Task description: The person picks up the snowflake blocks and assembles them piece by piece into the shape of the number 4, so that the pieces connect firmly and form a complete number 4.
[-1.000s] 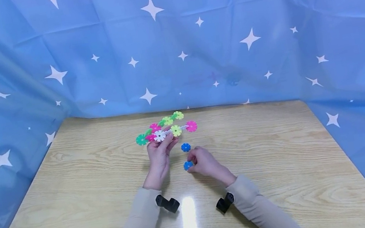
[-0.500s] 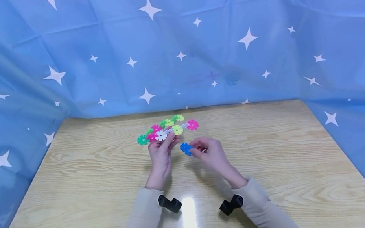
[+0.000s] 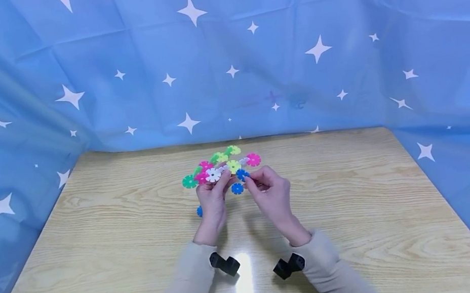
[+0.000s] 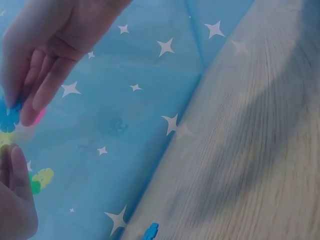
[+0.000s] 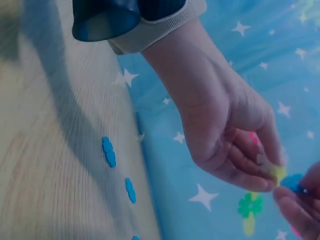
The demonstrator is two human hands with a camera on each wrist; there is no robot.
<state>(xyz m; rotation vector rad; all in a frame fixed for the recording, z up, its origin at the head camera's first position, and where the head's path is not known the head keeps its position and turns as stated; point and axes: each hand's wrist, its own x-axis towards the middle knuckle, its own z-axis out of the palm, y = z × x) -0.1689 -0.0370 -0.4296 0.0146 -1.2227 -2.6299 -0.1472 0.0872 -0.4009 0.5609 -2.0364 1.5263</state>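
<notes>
My left hand (image 3: pixel 213 202) holds a long chain of interlocked plastic snowflake discs, among them a white disc (image 3: pixel 213 174), a yellow disc (image 3: pixel 233 166) and a pink disc (image 3: pixel 253 159) at one end. A green disc (image 3: pixel 190 181) marks its left bend. Between thumb and fingertips my right hand (image 3: pixel 273 193) pinches a blue snowflake disc (image 3: pixel 242 175) close against the yellow one. In the right wrist view the pinched blue disc (image 5: pixel 291 182) meets the yellow disc's edge; whether they are joined I cannot tell. The fingers partly hide both.
One loose blue disc (image 3: pixel 237 188) lies on the wooden table (image 3: pixel 120 267) below the hands, another blue disc (image 3: pixel 199 211) beside my left wrist. The right wrist view shows a blue disc (image 5: pixel 108 151) among others on the tabletop. A star-patterned blue curtain (image 3: pixel 249 62) stands behind.
My right hand has lifted a blue disc from the table and brought it up to the chain. My left hand has shifted slightly right with the chain, uncovering a blue disc by its wrist.
</notes>
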